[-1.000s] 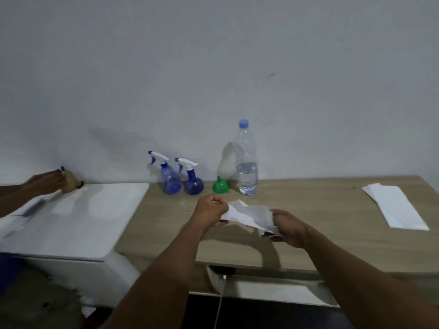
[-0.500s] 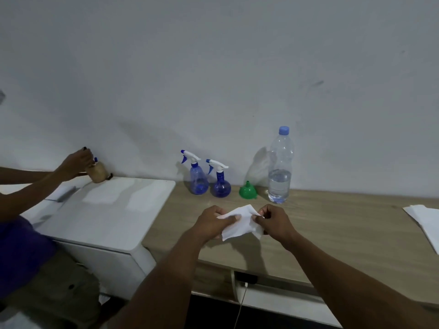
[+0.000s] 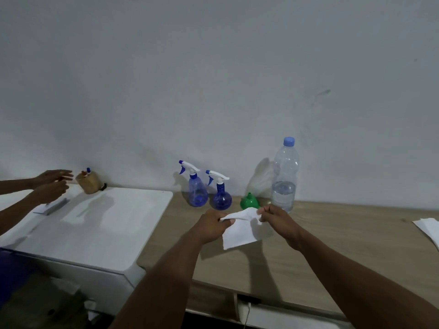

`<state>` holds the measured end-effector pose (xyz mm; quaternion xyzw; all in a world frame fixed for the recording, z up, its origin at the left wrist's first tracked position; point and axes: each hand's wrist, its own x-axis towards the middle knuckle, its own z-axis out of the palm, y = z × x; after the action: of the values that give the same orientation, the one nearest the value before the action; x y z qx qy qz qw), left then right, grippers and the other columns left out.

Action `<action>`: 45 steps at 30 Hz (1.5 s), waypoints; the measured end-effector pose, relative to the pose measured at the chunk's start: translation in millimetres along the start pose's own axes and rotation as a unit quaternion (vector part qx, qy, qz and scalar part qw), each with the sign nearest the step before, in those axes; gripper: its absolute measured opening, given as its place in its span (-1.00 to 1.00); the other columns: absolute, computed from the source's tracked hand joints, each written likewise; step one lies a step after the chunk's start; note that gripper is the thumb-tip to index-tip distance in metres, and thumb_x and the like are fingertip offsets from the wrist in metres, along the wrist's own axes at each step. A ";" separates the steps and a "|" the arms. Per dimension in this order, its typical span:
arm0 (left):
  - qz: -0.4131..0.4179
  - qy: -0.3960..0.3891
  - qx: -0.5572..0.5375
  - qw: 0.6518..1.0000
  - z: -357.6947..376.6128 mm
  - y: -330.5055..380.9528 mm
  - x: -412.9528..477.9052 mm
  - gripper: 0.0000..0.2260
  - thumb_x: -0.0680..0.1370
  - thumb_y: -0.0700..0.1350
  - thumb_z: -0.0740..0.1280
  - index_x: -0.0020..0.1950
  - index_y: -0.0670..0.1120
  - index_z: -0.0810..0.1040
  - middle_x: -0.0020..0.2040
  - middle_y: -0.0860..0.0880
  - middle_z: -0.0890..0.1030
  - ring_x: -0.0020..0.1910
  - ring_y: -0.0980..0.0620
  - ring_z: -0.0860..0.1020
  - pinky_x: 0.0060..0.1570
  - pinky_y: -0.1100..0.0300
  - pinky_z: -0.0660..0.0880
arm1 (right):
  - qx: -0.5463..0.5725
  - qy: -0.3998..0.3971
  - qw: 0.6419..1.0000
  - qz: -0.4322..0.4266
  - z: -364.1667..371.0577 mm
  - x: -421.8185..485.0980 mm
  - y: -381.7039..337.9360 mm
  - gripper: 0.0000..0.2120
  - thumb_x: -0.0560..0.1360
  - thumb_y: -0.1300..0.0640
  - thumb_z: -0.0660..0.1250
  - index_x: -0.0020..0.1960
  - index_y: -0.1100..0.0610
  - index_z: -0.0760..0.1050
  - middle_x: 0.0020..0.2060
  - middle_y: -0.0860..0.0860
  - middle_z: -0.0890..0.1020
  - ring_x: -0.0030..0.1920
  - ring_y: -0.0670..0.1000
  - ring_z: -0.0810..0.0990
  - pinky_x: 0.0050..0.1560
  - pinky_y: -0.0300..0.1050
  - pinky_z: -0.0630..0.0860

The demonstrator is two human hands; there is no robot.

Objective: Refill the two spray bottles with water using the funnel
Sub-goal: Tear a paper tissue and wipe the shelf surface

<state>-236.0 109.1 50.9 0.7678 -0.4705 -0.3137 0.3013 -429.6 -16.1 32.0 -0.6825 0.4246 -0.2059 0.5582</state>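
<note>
Two blue spray bottles with white triggers stand capped by the wall, the left one [image 3: 197, 191] beside the rounder right one [image 3: 221, 195]. A green funnel [image 3: 249, 202] lies upside down to their right. Next to it stands a clear water bottle [image 3: 284, 180] with a blue cap, about a third full. In front of these, above the wooden table [image 3: 332, 238], my left hand [image 3: 212, 226] and my right hand [image 3: 276, 219] each pinch a top corner of a white tissue [image 3: 241, 230] that hangs between them.
A white cabinet [image 3: 95, 224] adjoins the table on the left. Another person's two hands [image 3: 51, 184] reach beside a small tan holder [image 3: 89, 182] with pens. More white paper [image 3: 428, 227] lies at the table's right edge. A cable hangs below the table front.
The view has shifted, so everything sits further right and lower in frame. My hands have spread apart and the tissue has unfolded between them. The other person's hands let go of the tan holder.
</note>
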 end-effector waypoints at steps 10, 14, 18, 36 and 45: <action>-0.014 -0.076 0.080 0.994 -82.1 -41.8 37.4 -0.75 0.68 0.03 0.19 0.11 -0.09 0.57 -0.02 -0.12 0.60 -0.11 -0.04 0.55 -0.14 0.17 0.50 | -0.131 -0.030 0.991 -0.009 78.5 37.5 -38.7 -0.84 0.57 0.12 0.28 0.04 0.16 0.60 -0.10 0.02 0.58 -0.15 -0.04 0.50 -0.16 -0.24 0.39; -0.008 -0.073 0.073 0.995 -110.8 -76.9 47.8 -0.77 0.66 0.03 0.25 0.15 -0.08 0.60 0.09 -0.12 0.64 -0.05 -0.01 0.58 -0.09 0.15 0.52 | -0.144 -0.016 0.989 -0.025 115.0 50.5 -40.5 -0.81 0.51 0.08 0.39 -0.22 0.12 0.47 -0.28 -0.03 0.52 -0.27 -0.06 0.44 -0.26 -0.20 0.34; 0.022 -0.063 0.009 0.998 -129.6 -108.9 57.0 -0.87 0.55 -0.04 0.44 0.02 -0.06 0.70 -0.03 -0.08 0.70 -0.08 0.00 0.64 -0.04 0.07 0.58 | -0.151 -0.015 0.987 -0.044 142.4 55.4 -40.7 -0.79 0.38 0.14 0.49 -0.23 0.12 0.45 -0.30 0.00 0.50 -0.29 -0.06 0.43 -0.24 -0.13 0.35; -0.048 -0.134 0.030 0.989 -163.2 -157.3 84.1 -0.68 0.58 0.07 0.39 0.15 -0.15 0.65 -0.03 -0.11 0.64 -0.10 -0.06 0.60 -0.12 0.16 0.56 | -0.100 0.014 0.995 -0.004 177.0 72.4 -46.1 -0.78 0.61 0.08 0.28 -0.19 0.13 0.50 -0.27 0.03 0.54 -0.25 -0.04 0.47 -0.19 -0.17 0.40; -0.157 -0.167 -0.120 0.966 -160.2 -191.2 76.8 -0.83 0.59 -0.01 0.40 0.02 -0.10 0.61 0.11 -0.23 0.64 0.00 -0.14 0.63 0.07 -0.02 0.59 | -0.044 -0.051 0.998 0.014 184.5 71.0 -33.7 -0.89 0.44 0.19 0.51 -0.08 0.23 0.66 -0.22 0.06 0.66 -0.23 -0.07 0.54 -0.22 -0.25 0.45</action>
<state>16.2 137.8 -9.7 0.7269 -0.3467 -0.5349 0.2555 -239.2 35.3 -4.1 -0.7096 0.4140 -0.1441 0.5516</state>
